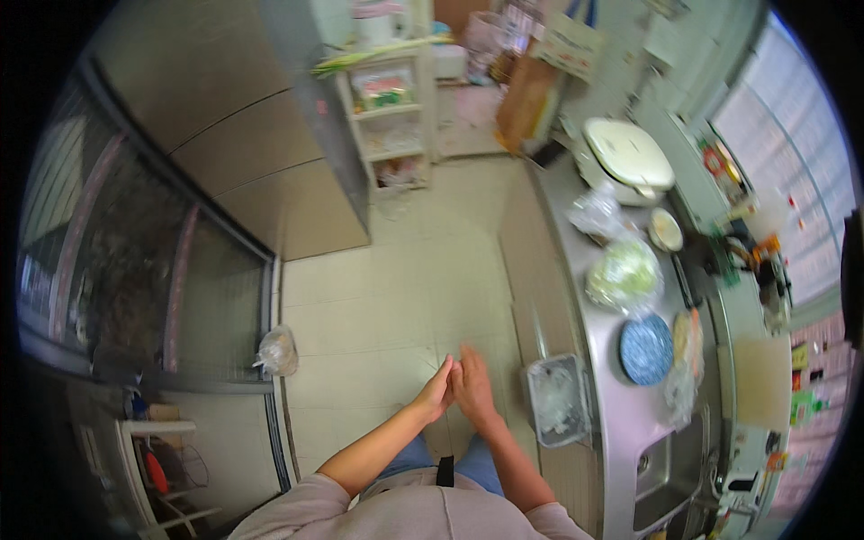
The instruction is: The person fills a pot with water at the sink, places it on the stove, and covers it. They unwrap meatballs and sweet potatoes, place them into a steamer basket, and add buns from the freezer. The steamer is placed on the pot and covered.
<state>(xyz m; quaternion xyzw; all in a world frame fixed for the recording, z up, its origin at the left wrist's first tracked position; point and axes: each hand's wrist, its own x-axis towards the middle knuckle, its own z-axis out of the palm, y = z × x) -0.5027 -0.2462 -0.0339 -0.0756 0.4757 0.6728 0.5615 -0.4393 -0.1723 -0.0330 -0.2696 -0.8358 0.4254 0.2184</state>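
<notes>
My left hand (437,393) and my right hand (474,388) meet in front of my body, above the tiled floor (398,310). Their inner sides touch, and the fingers point away from me. Motion blurs the right fingertips. Nothing shows between the hands, though the palms are turned inward and partly hidden. To the right of my right hand, a clear plastic bin (559,401) hangs at the counter front with pale wet-looking scraps in it. The steel countertop (607,358) runs beyond it.
On the counter sit a blue plate (646,349), a bagged green vegetable (624,273), a small bowl (665,229) and a lidded white cooker (628,158). A sink (655,466) lies nearer me. Left are a refrigerator (270,162), a glass sliding door (155,270) and a tied bag (278,351) on the floor.
</notes>
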